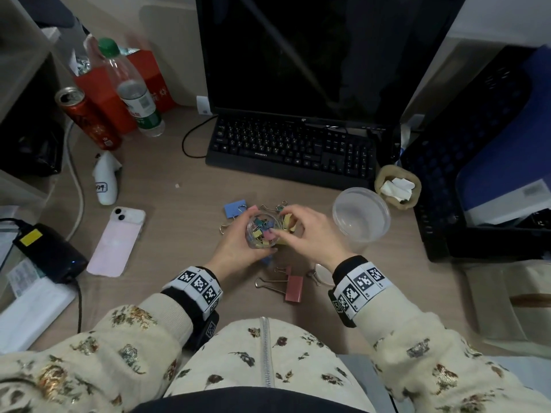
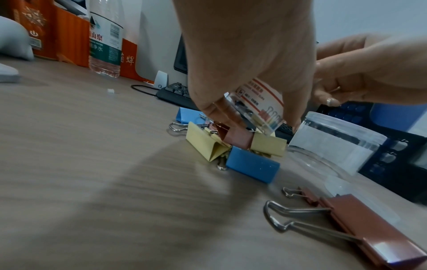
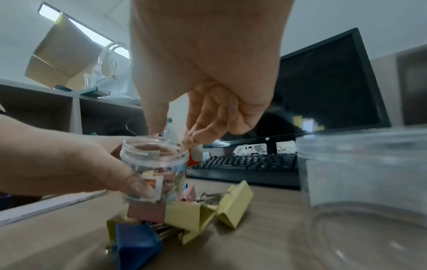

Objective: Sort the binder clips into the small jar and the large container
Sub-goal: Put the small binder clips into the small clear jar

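One keyboard (image 1: 293, 150) (marked "FASON"); left hand (image 1: 235, 248) grips small jar (image 1: 264, 234).

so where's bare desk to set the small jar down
Bare desk lies between the phone and the clip pile, below the keyboard. It is crowded under the small jar, where large clips cluster beside the large container.

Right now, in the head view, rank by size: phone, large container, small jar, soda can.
1. Phone
2. Large container and soda can: look alike, unranked
3. Small jar, though raised nearer the camera
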